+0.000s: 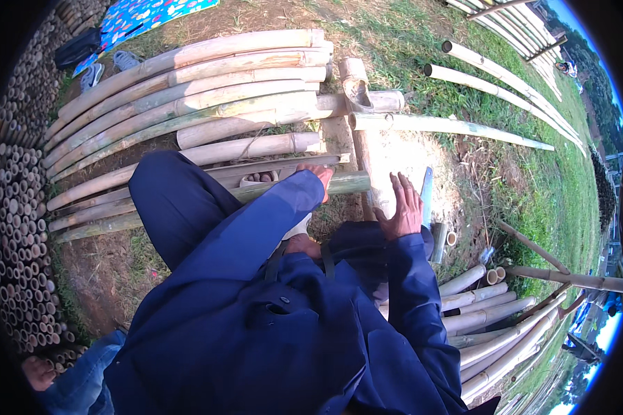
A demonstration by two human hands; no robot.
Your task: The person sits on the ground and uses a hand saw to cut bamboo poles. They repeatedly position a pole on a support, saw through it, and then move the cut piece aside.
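Observation:
My left hand [315,176] lies across a greenish bamboo pole [350,182] close to its cut end. Its fingers curl down around the pole and are partly hidden. My right hand [403,209] is raised with fingers apart and nothing in it. Just right of it stands a flat, bluish blade [427,196] that looks like a saw; its handle is hidden from me. A thick bamboo log [362,155] runs crosswise beyond my hands, with a notched upright piece [356,86] at its far end. A narrow greyish bamboo strip [284,166] lies just beyond the greenish pole.
Several long bamboo poles [187,76] lie side by side at the left. Another pole [450,125] points right. Short cut pieces [439,242] and a bamboo pile [488,315] sit at the lower right. Stacked bamboo ends [21,242] line the left. Another person's jeans [83,373] show lower left.

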